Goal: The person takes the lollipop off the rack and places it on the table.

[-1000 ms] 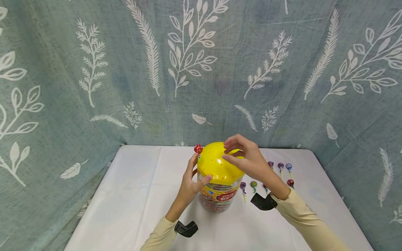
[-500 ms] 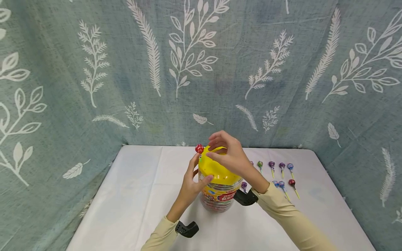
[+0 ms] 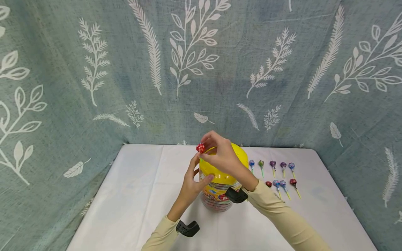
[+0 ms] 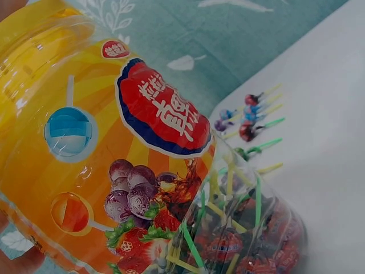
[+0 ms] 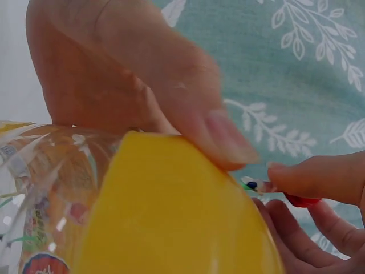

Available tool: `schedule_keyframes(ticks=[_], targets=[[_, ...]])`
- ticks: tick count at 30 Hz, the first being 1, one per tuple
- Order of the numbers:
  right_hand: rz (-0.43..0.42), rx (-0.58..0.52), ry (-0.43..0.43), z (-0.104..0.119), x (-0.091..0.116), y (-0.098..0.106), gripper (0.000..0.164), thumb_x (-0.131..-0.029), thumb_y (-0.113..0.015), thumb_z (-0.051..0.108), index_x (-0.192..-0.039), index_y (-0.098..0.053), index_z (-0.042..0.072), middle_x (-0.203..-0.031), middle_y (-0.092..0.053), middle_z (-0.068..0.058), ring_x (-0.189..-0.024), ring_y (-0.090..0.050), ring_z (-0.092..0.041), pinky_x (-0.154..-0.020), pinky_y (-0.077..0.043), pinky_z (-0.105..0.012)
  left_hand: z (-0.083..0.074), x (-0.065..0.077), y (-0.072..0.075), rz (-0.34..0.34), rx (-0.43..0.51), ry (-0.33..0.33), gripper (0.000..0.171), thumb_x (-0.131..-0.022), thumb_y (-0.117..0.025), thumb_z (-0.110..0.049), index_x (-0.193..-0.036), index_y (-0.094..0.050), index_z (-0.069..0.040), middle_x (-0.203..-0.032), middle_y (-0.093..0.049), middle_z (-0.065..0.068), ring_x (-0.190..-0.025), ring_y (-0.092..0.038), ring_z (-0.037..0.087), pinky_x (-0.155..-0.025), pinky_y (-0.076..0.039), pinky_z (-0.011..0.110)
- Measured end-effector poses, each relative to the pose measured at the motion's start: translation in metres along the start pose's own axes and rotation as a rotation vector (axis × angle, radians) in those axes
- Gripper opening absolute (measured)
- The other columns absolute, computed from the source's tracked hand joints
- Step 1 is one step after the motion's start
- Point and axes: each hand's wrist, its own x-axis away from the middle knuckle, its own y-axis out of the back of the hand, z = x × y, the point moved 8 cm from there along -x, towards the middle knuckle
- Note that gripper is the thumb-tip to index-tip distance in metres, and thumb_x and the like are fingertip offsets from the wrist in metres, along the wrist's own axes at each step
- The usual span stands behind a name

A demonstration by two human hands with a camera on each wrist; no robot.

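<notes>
A clear plastic jar with a bright label stands on the white table under a domed yellow lid. My left hand holds the jar near its top, the thumb on the front of the lid. Beside the left index fingertip, at the lid's left edge, is a red lollipop. My right hand reaches across the lid and pinches this lollipop at its head. In the right wrist view, the right hand partly covers the red head; how the stick is held is hidden. Lollipops fill the jar's lower part.
Several loose lollipops in purple, blue, green and red wrappers lie in two rows on the table, right of the jar. A blue-green curtain with white leaf prints hangs behind and at both sides.
My right hand has moved left across the lid, from its right part to the red lollipop, and now takes hold of it. The left hand and jar stay in place.
</notes>
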Motion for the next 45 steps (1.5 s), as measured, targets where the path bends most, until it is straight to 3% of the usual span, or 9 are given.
schedule_keyframes(ticks=[5, 11, 18, 22, 26, 33, 38, 45], targets=[[0.004, 0.039, 0.036, 0.002, -0.002, -0.005, 0.029, -0.079, -0.069, -0.007, -0.102, -0.056, 0.005, -0.089, -0.068, -0.008, -0.077, -0.065, -0.020, -0.073, -0.056, -0.034, -0.002, 0.000, -0.001, -0.002, 0.015, -0.028, 0.078, -0.087, -0.064, -0.026, -0.150, -0.020, -0.013, -0.154, -0.024, 0.007, -0.137, -0.025, 0.031, -0.107, -0.024, 0.058], [-0.003, 0.016, 0.039, 0.012, 0.000, -0.003, 0.027, -0.081, -0.066, -0.008, -0.103, -0.056, 0.003, -0.090, -0.068, -0.011, -0.079, -0.065, -0.022, -0.074, -0.056, -0.037, -0.001, 0.000, -0.001, -0.005, 0.002, -0.011, 0.078, -0.087, -0.064, -0.027, -0.151, -0.020, -0.014, -0.154, -0.023, 0.006, -0.137, -0.025, 0.031, -0.107, -0.025, 0.056], [-0.045, -0.062, 0.062, 0.048, 0.004, 0.008, 0.027, -0.081, -0.064, -0.012, -0.104, -0.052, -0.005, -0.092, -0.066, -0.020, -0.082, -0.064, -0.032, -0.074, -0.056, -0.041, 0.000, 0.000, -0.001, -0.012, -0.012, 0.022, 0.077, -0.088, -0.064, -0.029, -0.150, -0.022, -0.017, -0.154, -0.025, 0.005, -0.136, -0.026, 0.030, -0.108, -0.026, 0.054], [-0.047, -0.057, 0.076, 0.054, 0.005, 0.014, 0.028, -0.082, -0.065, -0.009, -0.105, -0.052, -0.005, -0.093, -0.066, -0.020, -0.083, -0.063, -0.031, -0.075, -0.056, -0.040, -0.001, 0.000, 0.000, -0.018, -0.018, 0.032, 0.076, -0.088, -0.064, -0.029, -0.150, -0.023, -0.016, -0.152, -0.027, 0.006, -0.136, -0.027, 0.029, -0.108, -0.027, 0.053], [-0.052, -0.054, 0.095, 0.041, 0.005, 0.018, 0.030, -0.081, -0.068, -0.007, -0.107, -0.053, -0.002, -0.094, -0.067, -0.019, -0.083, -0.064, -0.029, -0.074, -0.056, -0.042, 0.001, 0.000, 0.000, -0.026, -0.012, 0.012, 0.075, -0.087, -0.065, -0.029, -0.149, -0.024, -0.015, -0.151, -0.029, 0.007, -0.135, -0.028, 0.030, -0.106, -0.027, 0.056], [-0.077, -0.015, 0.105, 0.023, 0.009, 0.033, 0.032, -0.082, -0.070, 0.000, -0.109, -0.055, 0.009, -0.094, -0.069, -0.007, -0.082, -0.064, -0.017, -0.074, -0.056, -0.032, 0.033, -0.006, -0.001, -0.040, -0.026, -0.031, 0.076, -0.087, -0.066, -0.032, -0.150, -0.023, -0.027, -0.150, -0.030, -0.002, -0.134, -0.029, 0.026, -0.104, -0.029, 0.058], [-0.089, -0.002, 0.124, 0.023, 0.015, 0.045, 0.031, -0.083, -0.070, 0.000, -0.108, -0.056, 0.011, -0.094, -0.069, -0.005, -0.081, -0.064, -0.016, -0.072, -0.056, -0.031, 0.037, -0.006, 0.000, -0.053, -0.034, -0.058, 0.074, -0.086, -0.065, -0.040, -0.148, -0.024, -0.034, -0.149, -0.031, -0.008, -0.133, -0.031, 0.021, -0.103, -0.031, 0.057], [-0.112, 0.027, 0.075, 0.018, 0.024, 0.061, 0.032, -0.082, -0.070, -0.001, -0.108, -0.057, 0.010, -0.095, -0.068, -0.008, -0.081, -0.063, -0.017, -0.070, -0.056, -0.032, 0.037, -0.006, -0.001, -0.059, -0.022, -0.060, 0.075, -0.084, -0.064, -0.043, -0.147, -0.024, -0.036, -0.148, -0.031, -0.011, -0.133, -0.030, 0.018, -0.102, -0.031, 0.057]])
